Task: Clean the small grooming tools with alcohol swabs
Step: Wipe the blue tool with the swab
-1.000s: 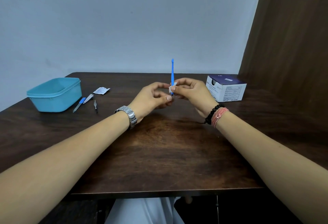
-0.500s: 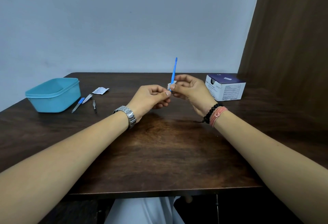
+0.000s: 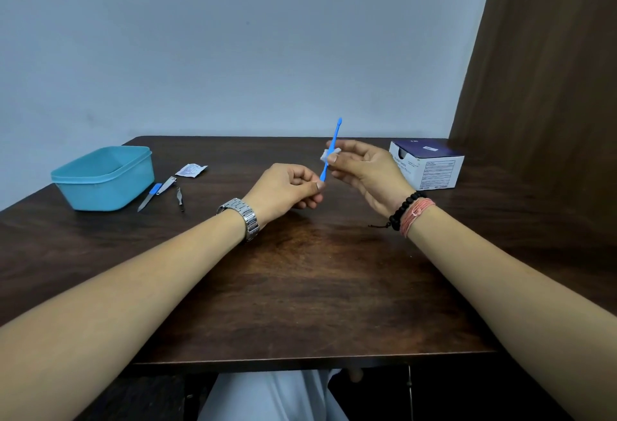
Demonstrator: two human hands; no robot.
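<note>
Above the dark wooden table (image 3: pixel 300 304), the left hand (image 3: pixel 283 188) pinches the lower end of a thin blue plastic grooming stick (image 3: pixel 330 150) while the right hand (image 3: pixel 364 167) pinches a small white alcohol swab (image 3: pixel 329 154) around its middle. The upper half looks left to wipe, and the blue-handled nail file (image 3: pixel 148 198), metal clipper (image 3: pixel 167 184) and small tweezers (image 3: pixel 180 198) beside the turquoise plastic tub (image 3: pixel 103 177) probably still await cleaning.

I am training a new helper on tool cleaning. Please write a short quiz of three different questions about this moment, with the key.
1. True or false: the white swab is wrapped around the blue stick tool.
2. Which hand pinches the tool's lower end? A) left hand B) right hand
3. Fill in: the tools lying on the table are beside the ____ tub.

Key: 1 true; 2 A; 3 blue.
</note>
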